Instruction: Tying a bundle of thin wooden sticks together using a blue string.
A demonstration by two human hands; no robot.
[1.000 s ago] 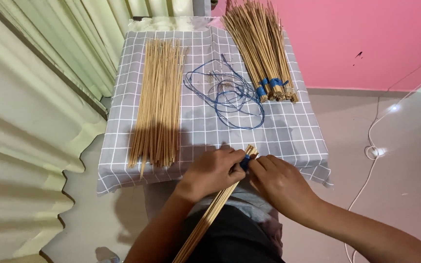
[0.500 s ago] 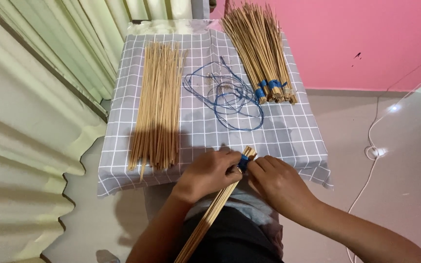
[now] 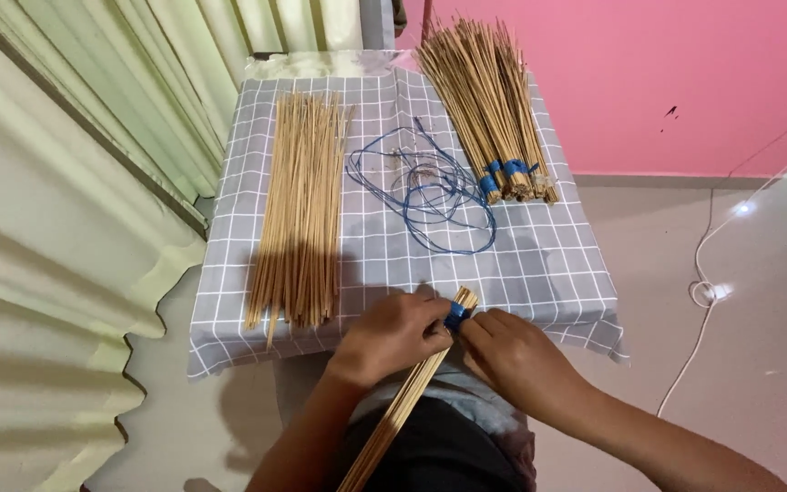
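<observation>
A pale green curtain [image 3: 75, 182] hangs to the left and a pink wall [image 3: 649, 82] stands behind. The bench [image 3: 548, 264] wears a grey checked cloth. On it lie loose sticks [image 3: 301, 210] at the left, tied bundles [image 3: 494, 109] at the far right, and tangled blue string [image 3: 430, 191] between them. At the near edge, the left hand [image 3: 392, 335] grips a thin stick bundle [image 3: 403, 401] that slants down over the lap. The right hand [image 3: 514, 357] pinches the blue band [image 3: 455, 315] wrapped near the bundle's top end.
</observation>
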